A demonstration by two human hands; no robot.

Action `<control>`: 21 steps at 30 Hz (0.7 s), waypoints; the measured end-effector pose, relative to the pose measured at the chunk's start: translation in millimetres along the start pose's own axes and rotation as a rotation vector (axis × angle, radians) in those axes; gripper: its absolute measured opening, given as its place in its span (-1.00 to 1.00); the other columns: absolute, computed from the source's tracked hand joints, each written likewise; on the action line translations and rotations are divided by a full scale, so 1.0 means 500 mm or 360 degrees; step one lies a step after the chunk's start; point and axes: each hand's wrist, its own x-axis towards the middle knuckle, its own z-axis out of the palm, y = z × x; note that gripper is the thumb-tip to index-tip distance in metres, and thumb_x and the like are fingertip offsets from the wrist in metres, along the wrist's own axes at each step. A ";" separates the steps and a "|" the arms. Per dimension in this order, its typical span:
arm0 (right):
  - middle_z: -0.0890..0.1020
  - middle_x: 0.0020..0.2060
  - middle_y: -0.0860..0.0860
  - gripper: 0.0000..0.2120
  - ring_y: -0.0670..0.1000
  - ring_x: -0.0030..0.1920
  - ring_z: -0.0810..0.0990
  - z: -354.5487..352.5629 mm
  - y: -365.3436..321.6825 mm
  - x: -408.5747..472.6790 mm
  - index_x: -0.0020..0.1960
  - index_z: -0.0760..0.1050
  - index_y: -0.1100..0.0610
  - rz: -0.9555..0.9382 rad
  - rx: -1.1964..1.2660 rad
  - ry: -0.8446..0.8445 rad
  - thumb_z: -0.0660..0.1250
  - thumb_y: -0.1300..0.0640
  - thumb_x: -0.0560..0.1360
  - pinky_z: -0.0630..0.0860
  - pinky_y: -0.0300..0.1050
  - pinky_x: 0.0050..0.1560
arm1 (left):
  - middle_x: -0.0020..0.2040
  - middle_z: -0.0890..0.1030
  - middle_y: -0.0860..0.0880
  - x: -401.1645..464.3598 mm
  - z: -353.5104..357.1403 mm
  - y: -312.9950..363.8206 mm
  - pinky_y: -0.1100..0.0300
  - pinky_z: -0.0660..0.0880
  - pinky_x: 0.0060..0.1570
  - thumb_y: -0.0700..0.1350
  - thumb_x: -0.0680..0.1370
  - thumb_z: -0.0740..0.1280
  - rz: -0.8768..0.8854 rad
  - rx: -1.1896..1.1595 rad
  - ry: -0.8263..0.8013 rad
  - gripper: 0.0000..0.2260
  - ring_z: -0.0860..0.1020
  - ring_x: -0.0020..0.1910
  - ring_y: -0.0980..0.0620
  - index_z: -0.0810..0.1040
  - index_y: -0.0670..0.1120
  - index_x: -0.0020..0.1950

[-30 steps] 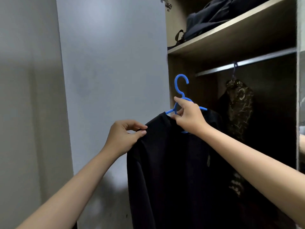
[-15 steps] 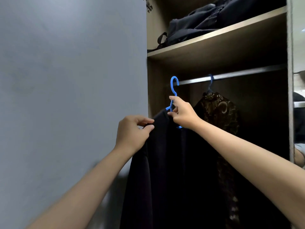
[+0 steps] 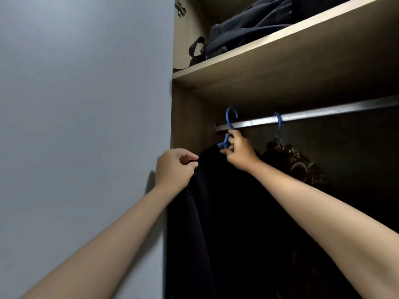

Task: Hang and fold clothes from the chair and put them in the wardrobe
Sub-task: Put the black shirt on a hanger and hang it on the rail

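We are hanging the black garment (image 3: 226, 212) — right hand (image 3: 239, 151) pinches the blue hanger (image 3: 229, 126), left hand (image 3: 173, 167) pinches its shoulder. Next, we judge, the hook must drop over the rail (image 3: 313, 114).

The hanger (image 3: 229, 126) rises just above the fingers of the right hand (image 3: 239, 152), its hook in front of the rail (image 3: 313, 114). The garment (image 3: 228, 212) hangs below both hands; the left hand (image 3: 173, 169) pinches its shoulder, left of the right fingers. Right of them, a second hanger (image 3: 278, 126) hangs on the rail with a patterned garment (image 3: 298, 162). Above, a bag (image 3: 248, 29) lies on the shelf (image 3: 280, 61). The door (image 3: 86, 104) stands left of the fingers.
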 end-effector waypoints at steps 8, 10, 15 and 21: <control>0.48 0.24 0.32 -0.41 -0.06 -0.29 0.49 0.017 0.098 0.116 0.40 0.24 0.29 0.0056 0.0130 -0.0019 0.37 0.40 0.44 0.50 -0.02 0.06 | -0.15 0.65 0.05 0.103 0.086 -0.025 0.47 0.35 -0.27 -0.18 0.46 0.42 0.0006 0.0069 -0.0058 -0.89 0.55 -0.17 0.16 0.67 -0.03 -0.05; 0.44 0.30 0.27 -0.37 -0.15 -0.34 0.44 0.018 0.116 0.133 0.44 0.20 0.26 0.0106 0.0170 -0.0038 0.36 0.40 0.44 0.46 -0.13 -0.01 | -0.17 0.64 0.04 0.119 0.105 -0.029 0.51 0.35 -0.32 -0.21 0.45 0.43 -0.0013 0.0039 -0.0070 -0.91 0.56 -0.19 0.16 0.67 -0.04 -0.10; 0.40 0.36 0.23 -0.32 -0.19 -0.31 0.44 0.039 0.142 0.112 0.48 0.14 0.24 0.0209 0.0170 -0.0138 0.37 0.37 0.45 0.43 -0.19 0.00 | -0.24 0.65 0.03 0.109 0.135 -0.072 0.26 0.49 -0.20 -0.21 0.42 0.45 -0.0158 -0.0011 -0.0111 -0.86 0.61 -0.20 0.06 0.61 0.03 -0.24; 0.37 0.40 0.22 -0.30 0.00 0.11 0.52 0.070 0.148 0.070 0.51 0.11 0.21 0.0274 0.0212 -0.0158 0.35 0.37 0.47 0.43 -0.08 0.24 | -0.28 0.59 0.12 0.072 0.133 -0.087 0.31 0.40 -0.19 -0.22 0.44 0.40 -0.0154 0.0058 -0.0110 -0.87 0.60 -0.15 0.07 0.61 0.03 -0.18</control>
